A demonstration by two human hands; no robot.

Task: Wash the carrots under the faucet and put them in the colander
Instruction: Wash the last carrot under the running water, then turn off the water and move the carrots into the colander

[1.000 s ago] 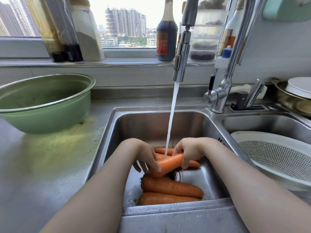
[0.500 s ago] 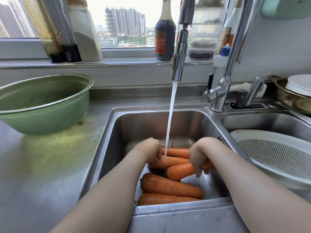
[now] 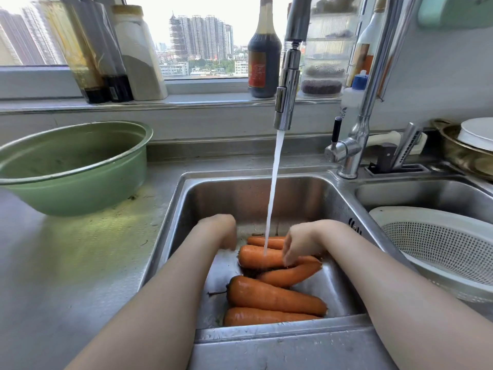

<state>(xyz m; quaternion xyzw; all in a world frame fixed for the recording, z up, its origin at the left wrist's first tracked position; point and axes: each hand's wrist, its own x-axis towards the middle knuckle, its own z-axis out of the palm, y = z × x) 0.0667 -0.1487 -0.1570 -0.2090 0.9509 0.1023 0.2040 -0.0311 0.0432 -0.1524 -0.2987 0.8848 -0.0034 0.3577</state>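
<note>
Several orange carrots lie in the left sink basin (image 3: 240, 196). Water runs from the faucet (image 3: 289, 76) onto one carrot (image 3: 261, 259) at the top of the pile. My right hand (image 3: 298, 244) reaches down from the right, and its blurred fingers curl over this carrot's right part. My left hand (image 3: 221, 232) hangs bent at the wrist just left of the same carrot, with its fingers hidden. Two big carrots (image 3: 274, 296) lie nearest me, another carrot (image 3: 290, 275) lies slanted between them and the wet one. The white colander (image 3: 440, 249) sits in the right basin with no carrots in sight.
A green basin (image 3: 74, 172) stands on the steel counter to the left. Bottles and jars line the window sill behind the sink. The faucet lever and a knife holder (image 3: 394, 166) stand between the basins, a brass bowl with a white plate (image 3: 474, 145) at far right.
The carrot that both hands held up under the stream now lies on the pile. My right hand has shifted onto the carrot under the water, and my left hand has drawn back to the left.
</note>
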